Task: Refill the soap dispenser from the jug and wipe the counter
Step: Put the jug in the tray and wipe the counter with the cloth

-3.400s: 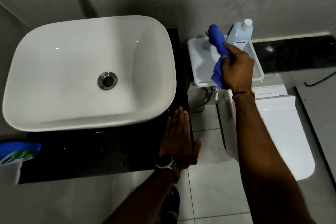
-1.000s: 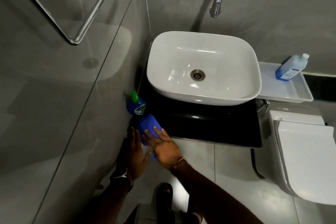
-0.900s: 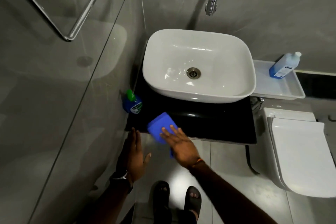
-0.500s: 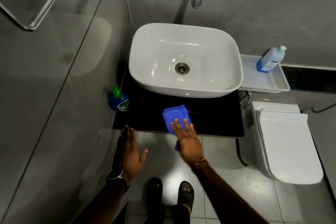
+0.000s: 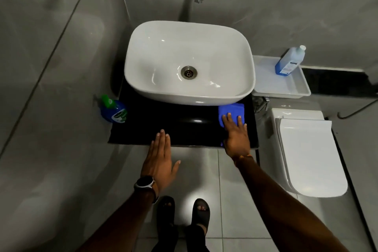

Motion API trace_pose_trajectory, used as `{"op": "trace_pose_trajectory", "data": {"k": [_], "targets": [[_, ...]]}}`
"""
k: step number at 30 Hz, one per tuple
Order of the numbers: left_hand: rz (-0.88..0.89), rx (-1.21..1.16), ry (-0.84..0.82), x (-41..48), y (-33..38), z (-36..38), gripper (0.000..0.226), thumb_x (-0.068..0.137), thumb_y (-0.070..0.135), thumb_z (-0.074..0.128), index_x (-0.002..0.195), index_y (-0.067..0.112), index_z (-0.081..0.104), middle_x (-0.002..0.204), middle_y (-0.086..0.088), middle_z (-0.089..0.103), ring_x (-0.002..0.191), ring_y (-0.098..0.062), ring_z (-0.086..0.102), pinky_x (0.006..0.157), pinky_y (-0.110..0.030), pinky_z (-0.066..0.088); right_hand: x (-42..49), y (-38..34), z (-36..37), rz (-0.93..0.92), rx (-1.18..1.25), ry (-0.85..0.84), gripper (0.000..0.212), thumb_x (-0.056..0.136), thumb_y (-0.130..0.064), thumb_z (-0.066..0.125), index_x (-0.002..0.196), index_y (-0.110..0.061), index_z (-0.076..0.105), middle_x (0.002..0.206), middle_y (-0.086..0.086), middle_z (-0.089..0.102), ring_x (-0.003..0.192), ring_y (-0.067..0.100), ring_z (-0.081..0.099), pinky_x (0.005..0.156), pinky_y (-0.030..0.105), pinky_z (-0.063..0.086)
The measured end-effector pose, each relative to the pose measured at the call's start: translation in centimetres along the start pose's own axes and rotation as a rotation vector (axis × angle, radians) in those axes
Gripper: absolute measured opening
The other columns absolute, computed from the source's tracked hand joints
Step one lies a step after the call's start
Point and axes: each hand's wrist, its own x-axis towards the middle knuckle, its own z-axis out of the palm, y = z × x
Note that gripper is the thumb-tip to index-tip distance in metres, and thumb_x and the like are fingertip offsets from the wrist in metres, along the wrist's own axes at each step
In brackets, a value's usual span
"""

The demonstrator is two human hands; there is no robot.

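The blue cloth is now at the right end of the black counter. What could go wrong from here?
1. The right hand presses the blue cloth close to the counter's right edge; another stroke that way may push it off.
2. A stroke back left could reach the soap dispenser at the counter's left end and may knock it off.

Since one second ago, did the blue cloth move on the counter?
Yes. The blue cloth slid rightward along the black counter, away from the soap dispenser.
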Motion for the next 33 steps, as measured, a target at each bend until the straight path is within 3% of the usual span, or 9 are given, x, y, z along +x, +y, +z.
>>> {"op": "trace_pose_trajectory", "data": {"k": [6,11,16,21,24,26,30,32,33], "targets": [[0.066,-0.005,-0.018,1.2,5.1,0.7,0.096,0.090,0.058,0.045,0.157,0.003,0.002,0.166,-0.018,-0.008,0.155,-0.031,-0.005,0.127,-0.044,0.008,-2.6,2.0,0.6,-0.288,-0.038,-0.031,0.085,0.085,0.001,0.056,0.160,-0.029,0.028,0.167,-0.009,0.021,0.157,0.027,0.010,0.127,0.052,0.009],[0.141,0.019,-0.029,3.1,10.0,1.8,0.095,0.093,0.060,0.038,0.156,0.003,-0.003,0.165,-0.018,-0.011,0.154,-0.031,-0.008,0.126,-0.043,0.004,1.1,3.9,-1.5,-0.041,0.027,-0.013,0.081,0.088,-0.003,0.056,0.160,-0.026,0.027,0.169,-0.004,0.019,0.157,0.033,0.006,0.125,0.057,0.010],[0.188,0.021,-0.089,5.0,14.9,2.6,0.095,0.093,0.060,0.037,0.156,0.003,-0.006,0.165,-0.018,-0.012,0.154,-0.031,-0.010,0.127,-0.046,0.007,-0.4,6.1,-1.0,-0.296,-0.034,-0.043,0.085,0.084,-0.003,0.059,0.160,-0.028,0.029,0.167,-0.007,0.022,0.157,0.030,0.011,0.126,0.053,0.012],[0.186,-0.004,-0.083,6.2,18.5,3.0,0.098,0.090,0.058,0.042,0.156,0.005,-0.007,0.166,-0.017,-0.012,0.154,-0.031,-0.009,0.126,-0.044,0.003,2.4,7.1,-2.1,-0.110,-0.004,-0.020,0.084,0.084,-0.007,0.062,0.159,-0.031,0.032,0.167,-0.009,0.023,0.157,0.031,0.007,0.123,0.058,0.018],[0.197,-0.008,-0.091,6.5,19.7,3.2,0.099,0.086,0.056,0.045,0.157,0.003,0.000,0.166,-0.018,-0.003,0.155,-0.032,-0.001,0.127,-0.045,0.009,1.8,7.3,-1.5,-0.335,-0.004,-0.040,0.069,0.093,-0.013,0.056,0.156,-0.032,0.038,0.165,-0.011,0.028,0.157,0.030,0.013,0.125,0.055,0.013],[0.210,-0.005,-0.087,6.7,20.4,3.4,0.098,0.087,0.058,0.041,0.156,0.003,0.001,0.166,-0.018,-0.004,0.155,-0.032,-0.001,0.127,-0.045,0.009,0.1,10.2,-2.1,-0.459,0.076,0.020,0.066,0.087,0.000,0.055,0.149,-0.023,0.051,0.160,-0.003,0.041,0.153,0.033,0.026,0.123,0.049,0.022],[0.258,-0.023,-0.077,8.1,22.9,3.5,0.096,0.091,0.064,0.038,0.157,0.006,-0.002,0.167,-0.015,-0.009,0.155,-0.029,-0.007,0.125,-0.041,0.001,0.2,15.9,-4.5,-0.017,0.418,0.255,0.064,0.085,0.021,0.046,0.141,-0.006,0.058,0.145,0.019,0.056,0.135,0.036,0.053,0.117,0.034,0.038],[0.282,-0.016,-0.075,9.3,24.5,3.7,0.095,0.092,0.065,0.037,0.157,0.006,-0.001,0.167,-0.015,-0.008,0.155,-0.029,-0.006,0.125,-0.041,0.000,1.8,17.4,-5.9,0.177,0.571,0.332,0.053,0.094,0.014,0.045,0.141,-0.008,0.059,0.127,0.027,0.066,0.103,0.029,0.067,0.093,0.015,0.046],[0.290,-0.007,-0.079,9.9,25.3,3.8,0.094,0.092,0.064,0.036,0.157,0.005,0.000,0.167,-0.016,-0.007,0.155,-0.029,-0.006,0.125,-0.041,0.000,2.7,18.1,-6.5,0.210,0.620,0.380,0.049,0.097,0.010,0.044,0.141,-0.008,0.059,0.120,0.027,0.068,0.092,0.029,0.067,0.086,0.015,0.048]]}}
